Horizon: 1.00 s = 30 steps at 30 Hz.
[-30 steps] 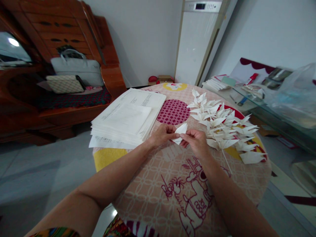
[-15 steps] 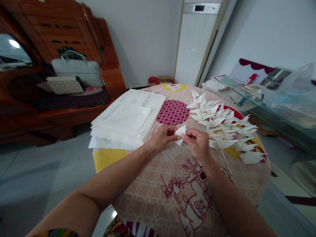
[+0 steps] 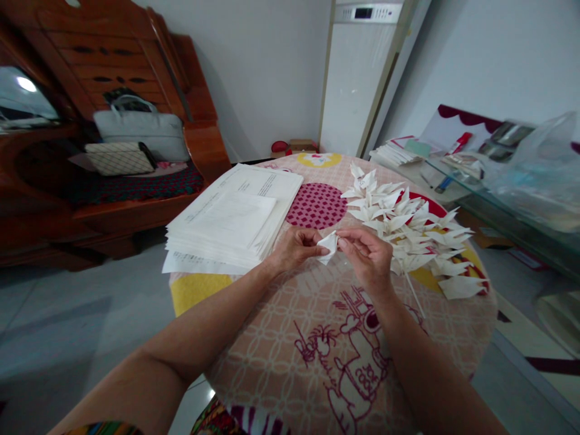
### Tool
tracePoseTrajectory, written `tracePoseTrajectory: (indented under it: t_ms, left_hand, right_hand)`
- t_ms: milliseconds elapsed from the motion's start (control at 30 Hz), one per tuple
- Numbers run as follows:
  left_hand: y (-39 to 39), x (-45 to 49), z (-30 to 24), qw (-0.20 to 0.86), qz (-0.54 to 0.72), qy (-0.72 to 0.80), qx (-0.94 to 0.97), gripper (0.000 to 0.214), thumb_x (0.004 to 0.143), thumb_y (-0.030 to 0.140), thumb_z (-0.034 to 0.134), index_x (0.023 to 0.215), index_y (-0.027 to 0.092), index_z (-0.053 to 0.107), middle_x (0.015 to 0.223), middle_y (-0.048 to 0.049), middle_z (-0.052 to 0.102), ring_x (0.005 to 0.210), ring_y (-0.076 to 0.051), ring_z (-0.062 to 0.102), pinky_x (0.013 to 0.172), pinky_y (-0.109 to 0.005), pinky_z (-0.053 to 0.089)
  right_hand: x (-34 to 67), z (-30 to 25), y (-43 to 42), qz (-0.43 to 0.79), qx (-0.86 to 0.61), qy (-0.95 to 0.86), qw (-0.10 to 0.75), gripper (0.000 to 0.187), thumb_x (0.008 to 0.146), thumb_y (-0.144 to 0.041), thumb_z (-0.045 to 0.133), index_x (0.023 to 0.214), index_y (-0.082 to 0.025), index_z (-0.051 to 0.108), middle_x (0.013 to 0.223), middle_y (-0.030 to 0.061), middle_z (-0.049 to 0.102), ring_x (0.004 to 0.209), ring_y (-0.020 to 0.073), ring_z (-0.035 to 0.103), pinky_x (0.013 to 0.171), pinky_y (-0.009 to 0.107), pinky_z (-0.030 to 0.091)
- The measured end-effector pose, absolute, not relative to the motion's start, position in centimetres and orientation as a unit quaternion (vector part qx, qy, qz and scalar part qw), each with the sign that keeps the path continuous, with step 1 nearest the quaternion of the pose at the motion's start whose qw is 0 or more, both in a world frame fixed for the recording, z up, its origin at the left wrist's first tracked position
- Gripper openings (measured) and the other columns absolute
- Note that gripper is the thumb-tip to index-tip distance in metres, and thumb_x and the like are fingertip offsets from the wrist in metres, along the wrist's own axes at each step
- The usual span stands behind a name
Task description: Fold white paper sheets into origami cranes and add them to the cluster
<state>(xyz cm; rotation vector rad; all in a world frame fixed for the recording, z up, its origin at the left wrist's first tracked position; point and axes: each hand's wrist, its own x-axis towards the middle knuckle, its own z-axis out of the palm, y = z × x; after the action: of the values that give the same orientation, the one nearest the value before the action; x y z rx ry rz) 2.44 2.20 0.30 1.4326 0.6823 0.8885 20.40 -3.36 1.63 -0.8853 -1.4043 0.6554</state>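
A small piece of folded white paper [image 3: 328, 246] is held above the table between both hands. My left hand [image 3: 296, 246] pinches its left side between thumb and fingers. At its upper right tip, my right hand [image 3: 369, 254] is closed on the paper with thumb and forefinger. Many folded white paper cranes [image 3: 399, 223] lie in a heap just right of my right hand. Left of my left hand rests a thick stack of white paper sheets [image 3: 231, 211], printed on top, with a smaller blank sheet [image 3: 238, 220] over it.
The round table [image 3: 281, 362] wears a patterned pink cloth. A glass side table [image 3: 493, 199] on the right bears a plastic bag [image 3: 539, 175], metal bowls and papers. Back left, a wooden chair [image 3: 136, 60] holds a grey handbag [image 3: 140, 130]. A tall white air conditioner [image 3: 356, 78] stands behind.
My right hand has shifted slightly to the right and up to the tip of the folded paper. The paper has tilted, while my left hand keeps its pinch.
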Motion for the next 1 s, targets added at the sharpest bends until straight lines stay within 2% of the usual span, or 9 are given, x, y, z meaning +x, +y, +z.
tracePoseTrajectory:
  t_ms: [400, 633, 800, 1000]
  left_hand:
    - [2.0, 2.56, 0.6, 0.596, 0.366, 0.322, 0.639, 0.035, 0.064, 0.039, 0.085, 0.067, 0.01, 0.065, 0.055, 0.0031, 0.054, 0.048, -0.005, 0.044, 0.046, -0.019, 0.028]
    - [1.94, 2.46, 0.74, 0.599, 0.363, 0.321, 0.638, 0.037, 0.061, 0.04, 0.087, 0.067, 0.01, 0.067, 0.059, -0.0001, 0.061, 0.052, -0.008, 0.051, 0.05, -0.02, 0.035]
    - [1.95, 2.43, 0.77, 0.6, 0.365, 0.315, 0.638, 0.036, 0.061, 0.039, 0.088, 0.068, 0.01, 0.068, 0.059, 0.0004, 0.061, 0.052, -0.007, 0.05, 0.049, -0.019, 0.034]
    - [2.06, 2.63, 0.44, 0.619, 0.371, 0.301, 0.623, 0.035, 0.062, 0.039, 0.088, 0.07, 0.01, 0.069, 0.062, 0.0, 0.063, 0.054, -0.008, 0.053, 0.052, -0.02, 0.037]
  right_hand:
    - [20.18, 1.98, -3.34, 0.294, -0.398, -0.594, 0.634, 0.007, 0.08, -0.024, 0.072, 0.086, -0.021, 0.07, 0.094, 0.0047, 0.074, 0.083, 0.0177, 0.07, 0.073, 0.031, 0.059]
    - [20.28, 1.84, -3.51, 0.307, -0.408, -0.599, 0.618, 0.006, 0.082, -0.025, 0.069, 0.086, -0.021, 0.068, 0.094, 0.0046, 0.074, 0.082, 0.0176, 0.07, 0.074, 0.031, 0.058]
    - [20.34, 2.23, -3.64, 0.305, -0.413, -0.611, 0.602, 0.006, 0.08, -0.024, 0.07, 0.083, -0.021, 0.066, 0.096, 0.0054, 0.074, 0.086, 0.0191, 0.07, 0.076, 0.032, 0.058]
    - [20.69, 2.18, -3.45, 0.324, -0.41, -0.633, 0.571, 0.007, 0.078, -0.021, 0.07, 0.083, -0.02, 0.065, 0.097, 0.0041, 0.073, 0.082, 0.0163, 0.069, 0.075, 0.029, 0.056]
